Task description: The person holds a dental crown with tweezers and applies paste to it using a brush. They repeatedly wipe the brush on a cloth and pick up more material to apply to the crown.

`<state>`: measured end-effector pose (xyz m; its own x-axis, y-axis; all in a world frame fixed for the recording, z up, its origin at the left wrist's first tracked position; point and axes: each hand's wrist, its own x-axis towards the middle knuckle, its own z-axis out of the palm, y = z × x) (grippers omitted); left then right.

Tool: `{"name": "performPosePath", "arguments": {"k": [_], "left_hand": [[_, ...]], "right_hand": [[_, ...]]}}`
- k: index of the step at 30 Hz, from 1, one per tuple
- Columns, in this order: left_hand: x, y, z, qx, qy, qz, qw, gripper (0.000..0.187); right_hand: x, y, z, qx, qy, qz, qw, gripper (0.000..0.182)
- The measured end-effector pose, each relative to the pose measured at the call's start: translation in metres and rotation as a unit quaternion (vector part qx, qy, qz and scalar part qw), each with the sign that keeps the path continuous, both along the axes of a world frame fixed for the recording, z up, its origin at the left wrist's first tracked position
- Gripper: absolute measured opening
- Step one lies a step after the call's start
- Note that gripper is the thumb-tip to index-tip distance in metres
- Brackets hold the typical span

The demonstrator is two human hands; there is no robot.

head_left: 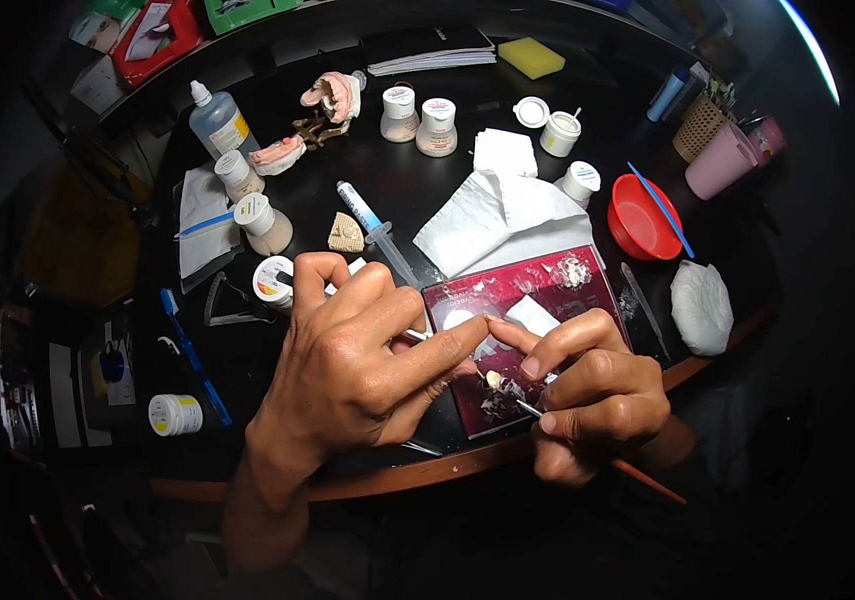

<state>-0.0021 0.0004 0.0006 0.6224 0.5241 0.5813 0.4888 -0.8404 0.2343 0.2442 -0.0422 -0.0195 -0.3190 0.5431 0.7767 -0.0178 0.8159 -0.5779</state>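
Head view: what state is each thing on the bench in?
Small tooth piece: pinched by the left hand.
Brush: gripped in the right hand, tip at the piece.
Red bowl: upright, blue stick across it.
Syringe: lying flat.
Open jar: lid off beside it.

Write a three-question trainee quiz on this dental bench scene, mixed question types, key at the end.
1. True or false: the right hand holds a thin brush whose tip meets the small tooth piece.
2. Multiple choice: the red bowl sits A) left of the syringe, B) right of the white tissue, C) on the dark red slab.
3. Fill in: the left hand works above the ___ slab.

Key: 1 true; 2 B; 3 dark red.
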Motion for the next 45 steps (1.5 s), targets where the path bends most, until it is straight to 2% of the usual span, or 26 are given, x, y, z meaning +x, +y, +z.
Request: {"name": "performPosePath", "arguments": {"k": [7, 10, 14, 18, 22, 30, 45], "left_hand": [[0.0, 0.0, 0.0, -0.002, 0.001, 0.0, 1.0, 0.032], [0.0, -0.001, 0.004, -0.002, 0.005, 0.002, 1.0, 0.038], [0.005, -0.003, 0.002, -0.01, -0.05, 0.026, 0.998, 0.054], [0.004, -0.005, 0.002, 0.006, -0.061, 0.065, 0.996, 0.049], [0.006, -0.006, 0.002, 0.019, -0.07, 0.107, 0.992, 0.041], [0.009, -0.007, -0.002, 0.007, -0.104, 0.15, 0.983, 0.028], [0.008, -0.012, -0.001, -0.034, -0.118, 0.181, 0.976, 0.029]], "right_hand": [[0.0, -0.001, 0.001, -0.008, 0.0, 0.005, 1.0, 0.017], [0.004, -0.001, 0.005, -0.008, -0.005, 0.016, 1.0, 0.019], [0.011, 0.002, 0.001, 0.034, 0.015, -0.045, 0.998, 0.029], [0.012, 0.006, 0.001, 0.068, 0.005, -0.093, 0.993, 0.032], [0.007, 0.014, -0.005, 0.098, 0.03, -0.128, 0.987, 0.027], [0.006, 0.015, -0.004, 0.083, 0.011, -0.149, 0.985, 0.023], [0.007, 0.016, -0.007, 0.065, -0.029, -0.145, 0.987, 0.021]]}}
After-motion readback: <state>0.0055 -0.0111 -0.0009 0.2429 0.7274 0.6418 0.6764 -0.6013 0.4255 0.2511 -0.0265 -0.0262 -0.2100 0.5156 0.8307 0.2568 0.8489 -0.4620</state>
